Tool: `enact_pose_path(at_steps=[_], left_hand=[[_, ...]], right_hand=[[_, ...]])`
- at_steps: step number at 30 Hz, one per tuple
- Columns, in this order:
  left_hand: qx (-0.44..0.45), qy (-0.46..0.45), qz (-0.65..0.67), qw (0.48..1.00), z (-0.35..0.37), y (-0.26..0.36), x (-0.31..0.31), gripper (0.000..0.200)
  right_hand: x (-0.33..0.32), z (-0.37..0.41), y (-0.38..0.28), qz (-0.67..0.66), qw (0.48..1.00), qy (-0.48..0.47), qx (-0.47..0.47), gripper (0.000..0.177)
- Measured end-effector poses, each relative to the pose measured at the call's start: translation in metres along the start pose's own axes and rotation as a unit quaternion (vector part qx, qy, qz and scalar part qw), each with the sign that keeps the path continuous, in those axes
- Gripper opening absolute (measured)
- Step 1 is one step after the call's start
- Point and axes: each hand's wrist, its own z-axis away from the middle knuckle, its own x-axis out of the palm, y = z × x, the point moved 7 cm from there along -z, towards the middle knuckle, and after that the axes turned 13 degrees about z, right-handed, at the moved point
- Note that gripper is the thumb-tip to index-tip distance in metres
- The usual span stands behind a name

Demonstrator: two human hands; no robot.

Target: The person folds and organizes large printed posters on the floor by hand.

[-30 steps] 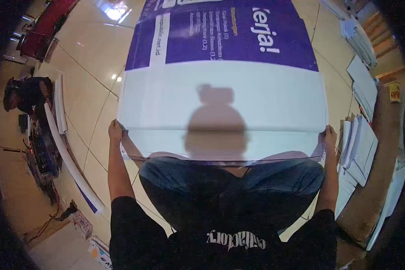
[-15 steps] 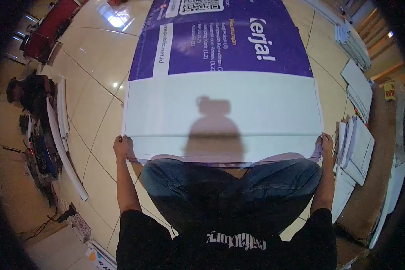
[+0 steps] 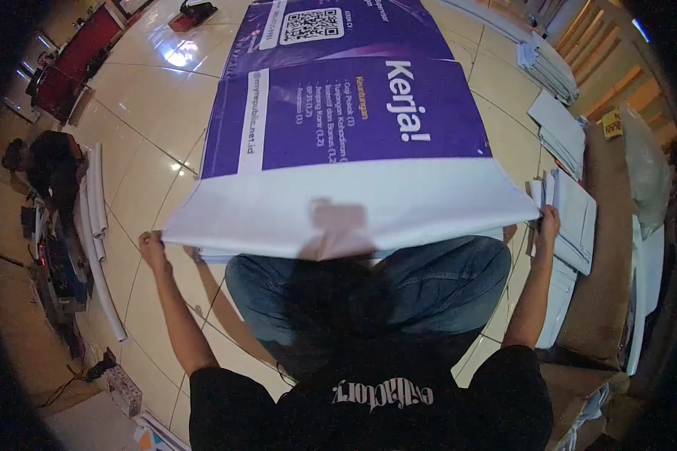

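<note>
A large purple and white printed banner [image 3: 338, 113] lies stretched out in front of my crossed legs, its near white edge raised off the floor. My left hand [image 3: 152, 246] is closed on the banner's near left corner. The near right corner is pinched in my right hand [image 3: 549, 219]. Between the two hands the white edge sags slightly, and a shadow falls on it. Under it, more white sheet shows just in front of my knees.
Long white rolls [image 3: 99, 225] lie on the tiled floor at the left, beside a seated person [image 3: 53, 169]. Folded white sheets [image 3: 575, 225] and a long cardboard box [image 3: 605, 248] are at the right. A red object [image 3: 192, 15] stands far ahead.
Both hands have lifted the near edge off the floor, and my left hand has moved outward to the left. The banner's print now shows a fold or overlap farther ahead.
</note>
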Motion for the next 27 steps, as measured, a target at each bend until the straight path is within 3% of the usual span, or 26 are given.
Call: enact_pose_path(at_steps=[2,3,6,8,12,14,16,18,19,20,21,22,23,24,25,26,27], left_hand=[[-0.010,0.008,0.017,1.000,-0.015,0.019,-0.023,0.010],[-0.016,0.018,0.037,0.999,-0.018,0.027,-0.037,0.006],[-0.050,0.020,0.004,0.999,-0.006,0.061,-0.052,0.003],[-0.038,0.031,0.011,0.999,-0.008,0.063,-0.053,0.004],[-0.029,0.019,0.001,0.999,-0.034,0.056,-0.027,0.003],[-0.008,0.003,0.022,1.000,-0.060,0.050,-0.001,0.005],[-0.020,0.017,0.042,0.999,-0.071,0.060,0.036,0.007],[0.015,0.074,0.174,0.982,-0.061,0.071,0.075,0.010],[0.007,0.049,0.179,0.983,-0.068,0.056,0.085,0.008],[0.055,-0.156,0.149,0.975,-0.103,0.003,0.087,0.011],[0.054,-0.063,-0.035,0.996,-0.127,-0.065,0.073,0.024],[0.072,-0.143,-0.255,0.954,-0.111,-0.095,0.087,0.031],[0.087,-0.212,-0.460,0.858,-0.088,-0.126,0.089,0.041],[0.071,-0.268,-0.525,0.805,-0.074,-0.173,0.085,0.038],[0.064,-0.215,-0.392,0.892,-0.045,-0.173,0.077,0.034],[0.044,-0.182,-0.315,0.930,-0.022,-0.155,0.072,0.032],[0.004,-0.165,-0.330,0.929,-0.027,-0.177,0.059,0.031]], right_hand=[[-0.024,0.001,-0.025,0.129,0.987,0.036,-0.084,0.011],[-0.023,0.032,-0.059,0.146,0.988,0.031,-0.048,0.014],[-0.045,0.040,-0.077,0.137,0.990,0.012,-0.021,0.012],[-0.048,0.039,-0.087,0.130,0.989,0.005,-0.075,0.014],[-0.026,0.009,-0.092,0.166,0.985,0.007,-0.034,0.017],[-0.006,-0.020,-0.098,0.176,0.983,-0.003,-0.050,0.019],[0.017,-0.045,-0.113,0.114,0.988,0.049,-0.091,0.020],[0.054,-0.037,-0.133,0.085,0.991,0.031,-0.097,0.024],[0.071,-0.034,-0.140,0.054,0.993,0.015,-0.105,0.030],[0.075,-0.067,-0.100,0.038,0.997,-0.019,-0.061,0.034],[0.072,-0.107,-0.043,0.131,0.984,-0.080,-0.095,0.031],[0.089,-0.073,-0.026,0.139,0.982,-0.121,-0.042,0.032],[0.074,-0.108,0.050,0.397,0.911,-0.097,-0.057,0.028],[0.079,-0.087,0.072,0.355,0.926,-0.108,-0.071,0.025],[0.083,-0.065,0.094,0.313,0.938,-0.121,-0.083,0.022],[0.088,-0.043,0.116,0.269,0.949,-0.136,-0.095,0.020],[0.088,-0.038,0.113,0.242,0.956,-0.156,-0.061,0.021]])
